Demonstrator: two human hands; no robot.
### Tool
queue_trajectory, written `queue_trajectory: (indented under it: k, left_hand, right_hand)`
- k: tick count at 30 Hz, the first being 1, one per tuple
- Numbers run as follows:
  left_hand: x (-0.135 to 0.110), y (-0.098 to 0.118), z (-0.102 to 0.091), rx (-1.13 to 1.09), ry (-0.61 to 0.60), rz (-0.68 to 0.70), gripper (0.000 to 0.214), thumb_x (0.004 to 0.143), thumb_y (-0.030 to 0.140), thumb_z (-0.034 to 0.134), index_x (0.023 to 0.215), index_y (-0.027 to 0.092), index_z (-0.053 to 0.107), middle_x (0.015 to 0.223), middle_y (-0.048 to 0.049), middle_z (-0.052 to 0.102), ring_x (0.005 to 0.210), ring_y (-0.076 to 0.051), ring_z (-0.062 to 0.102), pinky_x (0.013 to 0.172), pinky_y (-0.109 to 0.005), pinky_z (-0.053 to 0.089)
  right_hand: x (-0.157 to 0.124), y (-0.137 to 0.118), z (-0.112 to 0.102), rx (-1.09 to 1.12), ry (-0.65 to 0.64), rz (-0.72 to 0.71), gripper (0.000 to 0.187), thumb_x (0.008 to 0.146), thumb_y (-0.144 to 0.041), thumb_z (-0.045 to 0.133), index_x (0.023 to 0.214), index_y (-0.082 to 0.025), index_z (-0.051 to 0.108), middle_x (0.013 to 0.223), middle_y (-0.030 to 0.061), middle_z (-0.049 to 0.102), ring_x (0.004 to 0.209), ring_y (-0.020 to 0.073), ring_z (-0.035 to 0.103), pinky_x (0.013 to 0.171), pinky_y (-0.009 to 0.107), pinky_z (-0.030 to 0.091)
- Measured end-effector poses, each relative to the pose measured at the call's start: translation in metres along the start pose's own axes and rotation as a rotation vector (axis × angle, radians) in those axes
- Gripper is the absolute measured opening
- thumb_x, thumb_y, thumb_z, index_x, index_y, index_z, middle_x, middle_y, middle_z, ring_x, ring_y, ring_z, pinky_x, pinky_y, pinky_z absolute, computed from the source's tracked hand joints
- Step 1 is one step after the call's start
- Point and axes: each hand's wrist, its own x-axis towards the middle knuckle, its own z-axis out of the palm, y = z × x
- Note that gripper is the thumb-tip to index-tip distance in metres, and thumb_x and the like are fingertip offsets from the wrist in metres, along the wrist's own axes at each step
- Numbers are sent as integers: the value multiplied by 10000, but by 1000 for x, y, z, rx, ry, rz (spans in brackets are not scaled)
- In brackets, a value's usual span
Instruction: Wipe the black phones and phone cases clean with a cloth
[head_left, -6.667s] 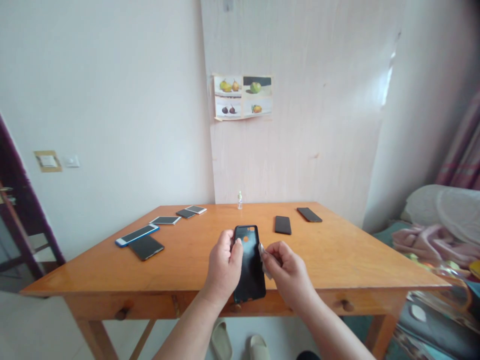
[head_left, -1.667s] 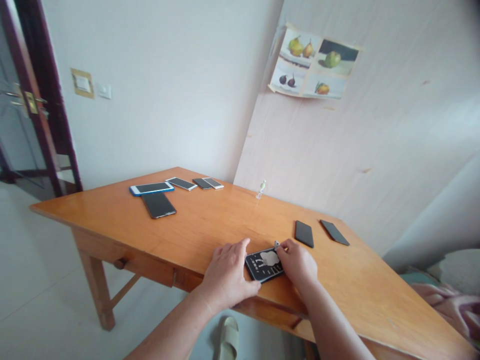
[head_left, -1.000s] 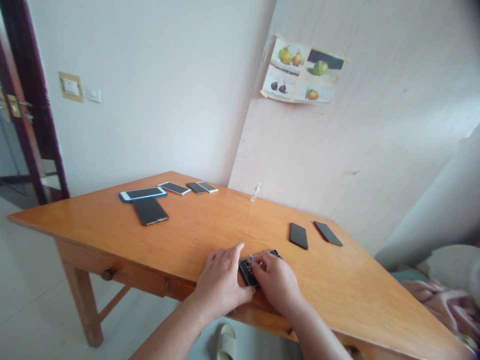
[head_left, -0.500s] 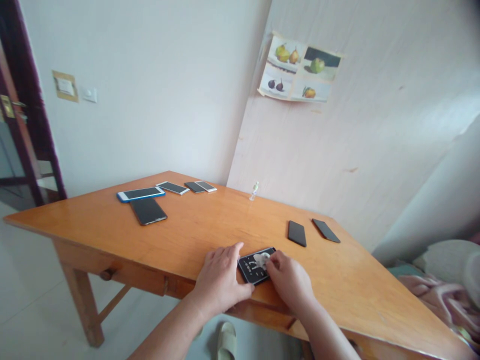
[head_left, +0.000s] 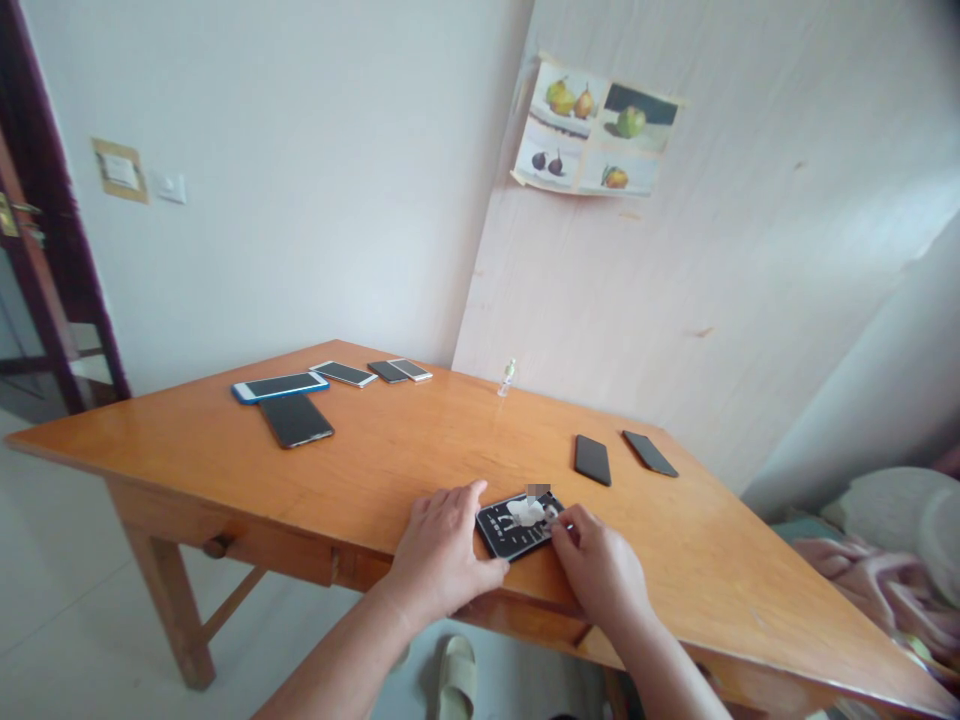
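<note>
A dark phone (head_left: 517, 540) with white print and a pale figure on its upward face lies near the table's front edge. My left hand (head_left: 444, 550) braces its left end, index finger at the far corner and thumb at the near one. At the phone's right end, my right hand (head_left: 596, 560) is closed in a pinch. Something small and pale shows by those fingertips, but I cannot make out whether it is a held piece or part of the print.
On the wooden table (head_left: 420, 450), several phones lie at the left, including a blue-edged phone (head_left: 281, 387) overlapping a black phone (head_left: 296, 420). Two dark phones, one nearer (head_left: 592, 459) and one farther (head_left: 649, 453), lie at right. A small clear bottle (head_left: 507, 378) stands at the back.
My right hand has shifted right across the phone to its right end, uncovering more of the pale figure. My left hand stays at the left end. The view has shifted slightly.
</note>
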Motion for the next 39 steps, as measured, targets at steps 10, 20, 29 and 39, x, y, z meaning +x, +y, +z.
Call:
queue_trajectory:
  k: [10,20,29,39]
  left_hand:
    - [-1,2,-3,19,-13,11,734,684,391,690,1343,198,431,1290,-110,599,1215,-312,513,1021,-436,344]
    - [1,2,-4,8,-40,-11,745,676,390,669,1356,204,429,1294,-97,596,1214,-303,513,1010,-421,356]
    - [0,4,-5,7,-31,-13,728,665,364,663,1341,213,440,1292,-93,594,1222,-306,502,1028,-426,337]
    - [0,2,-5,-10,-39,-18,724,670,375,653,1343,217,439,1273,-88,607,1214,-305,511,1023,-422,345]
  right_hand:
    - [6,14,-9,15,11,103,217,910,-398,476,839,-262,630,724,3,678,703,184,622,573,253,314]
    - [-26,-43,19,235,-109,-218,192,902,-349,496,801,-268,639,764,-28,675,690,139,602,600,233,329]
    - [16,10,-7,-40,33,156,238,900,-421,483,827,-273,654,823,24,698,747,199,618,585,267,311]
    - [3,-24,10,76,-13,-88,191,898,-357,509,805,-269,650,815,-6,687,747,160,622,622,247,336]
